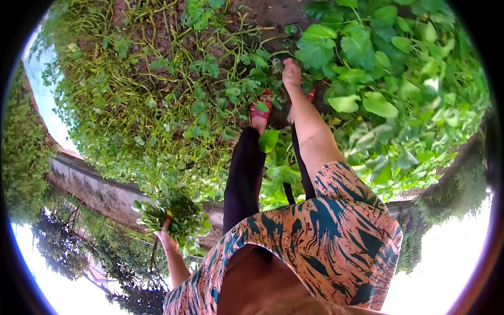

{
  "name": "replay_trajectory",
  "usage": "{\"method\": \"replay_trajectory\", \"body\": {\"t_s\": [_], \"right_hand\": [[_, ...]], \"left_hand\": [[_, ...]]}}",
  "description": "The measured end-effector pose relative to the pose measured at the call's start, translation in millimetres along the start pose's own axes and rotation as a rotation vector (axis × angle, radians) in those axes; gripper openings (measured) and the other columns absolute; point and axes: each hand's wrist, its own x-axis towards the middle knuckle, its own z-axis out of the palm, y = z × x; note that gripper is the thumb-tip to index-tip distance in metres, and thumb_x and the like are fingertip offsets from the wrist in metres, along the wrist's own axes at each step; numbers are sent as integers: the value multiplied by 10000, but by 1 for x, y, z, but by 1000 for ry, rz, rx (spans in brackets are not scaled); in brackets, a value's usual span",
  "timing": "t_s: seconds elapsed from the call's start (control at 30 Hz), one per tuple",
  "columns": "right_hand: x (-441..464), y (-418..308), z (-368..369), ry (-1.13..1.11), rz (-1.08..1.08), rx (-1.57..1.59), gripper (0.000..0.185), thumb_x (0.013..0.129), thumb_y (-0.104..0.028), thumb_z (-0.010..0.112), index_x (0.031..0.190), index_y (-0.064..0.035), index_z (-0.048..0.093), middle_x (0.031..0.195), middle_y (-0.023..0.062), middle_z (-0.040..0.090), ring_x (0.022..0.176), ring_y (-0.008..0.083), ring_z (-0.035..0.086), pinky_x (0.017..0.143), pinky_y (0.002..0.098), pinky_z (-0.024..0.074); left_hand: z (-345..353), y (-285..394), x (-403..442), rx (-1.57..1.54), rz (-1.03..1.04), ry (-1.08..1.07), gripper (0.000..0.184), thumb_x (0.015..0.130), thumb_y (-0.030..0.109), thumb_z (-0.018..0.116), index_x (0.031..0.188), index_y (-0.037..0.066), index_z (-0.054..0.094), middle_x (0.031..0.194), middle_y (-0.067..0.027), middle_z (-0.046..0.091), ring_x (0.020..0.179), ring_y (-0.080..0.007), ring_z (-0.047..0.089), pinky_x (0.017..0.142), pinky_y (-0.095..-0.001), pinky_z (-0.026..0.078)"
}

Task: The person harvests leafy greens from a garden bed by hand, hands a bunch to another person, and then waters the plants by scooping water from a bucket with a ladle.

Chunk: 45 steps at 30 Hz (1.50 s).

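My left hand [166, 235] is closed around the stems of a thick bunch of leafy greens [181, 212], held out at the lower left, away from my body. My right arm stretches down past my knees, and my right hand [292, 76] is low among the plants, close to my feet. Its fingers look curled together beside green stems and leaves [261, 60]; what lies in them, if anything, is too small to make out. Broad heart-shaped leaves [317, 44] grow just to the right of this hand.
My feet in red sandals [261, 107] stand among the plants. Trailing yellow-green stems [142, 68] cover the soil on the left; dense broad-leaved plants [409, 79] fill the right. A low concrete wall [100, 186] curves along behind me, with trees [68, 247] beyond.
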Motion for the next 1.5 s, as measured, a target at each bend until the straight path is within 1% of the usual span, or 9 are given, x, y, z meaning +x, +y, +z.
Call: {"method": "replay_trajectory", "body": {"t_s": [0.17, 0.37, 0.57, 0.63, 0.77, 0.87, 1.17, 1.33, 1.5], "right_hand": [[6, -36, -20, -287, 320, -209, 480, 813, -212, 562, 1241, -92, 379, 1100, 247, 515, 949, 462, 577, 801, 504, 480], [4, -25, -20, -520, 115, -256, 409, 868, -191, 465, 1272, -193, 526, 914, 179, 670, 881, 368, 643, 822, 477, 478], [-27, 4, 28, -273, -272, -352, 417, 875, -151, 365, 1246, -208, 545, 1184, 168, 576, 1084, 309, 556, 876, 368, 460], [-32, 17, 49, -629, 24, -196, 465, 863, -133, 370, 1310, -212, 473, 1230, 129, 559, 1022, 313, 586, 876, 431, 467], [-25, -33, -25, -751, -182, -286, 434, 845, -140, 383, 1247, -181, 542, 1127, 184, 600, 1038, 336, 570, 880, 423, 454], [-31, 22, 42, -753, -301, -536, 383, 836, -132, 383, 1154, -149, 596, 1093, 171, 613, 998, 321, 584, 867, 408, 461], [-15, -157, -137, -295, -123, 317, 244, 896, -273, 399, 886, -132, 598, 785, 108, 637, 704, 296, 613, 659, 394, 486], [-65, -319, -279, -419, -310, 342, 149, 906, -170, 465, 933, -167, 611, 736, 52, 653, 620, 225, 621, 607, 327, 506], [-105, -427, -383, -262, -772, 326, 135, 935, -174, 449, 966, -120, 569, 888, 66, 646, 827, 217, 618, 709, 376, 483]], "left_hand": [[5, -25, 10, 75, -88, -5, 716, 639, 118, 715, 1291, 66, 426, 1178, -94, 536, 1055, -268, 501, 888, -400, 470], [19, -23, 20, -102, 5, -66, 591, 665, -8, 659, 1222, 52, 470, 1087, -64, 551, 940, -229, 531, 851, -353, 464], [14, -27, 24, -181, 56, -123, 503, 683, -26, 641, 1163, 58, 517, 1036, -48, 579, 904, -210, 550, 834, -334, 468], [16, -24, 20, -191, 64, -126, 488, 685, -26, 640, 1151, 60, 525, 1026, -46, 585, 895, -206, 556, 819, -328, 475], [31, -14, 10, -194, 58, -101, 409, 690, -22, 642, 1087, 49, 571, 964, -43, 613, 841, -199, 577, 772, -323, 494], [33, -7, -5, -203, 96, -91, 354, 689, -20, 646, 1035, 41, 599, 910, -48, 630, 801, -200, 590, 743, -323, 506], [13, 31, -41, -355, 199, -92, 418, 694, -10, 658, 1101, 24, 572, 969, -56, 628, 866, -191, 583, 780, -315, 494], [-9, 103, -100, -393, 348, -203, 357, 710, 4, 654, 1063, -9, 603, 967, -55, 630, 826, -182, 578, 762, -290, 471], [-26, 188, -168, -332, 574, -391, 347, 741, 47, 676, 1073, -23, 604, 1031, -68, 640, 892, -180, 583, 845, -297, 448]]}}
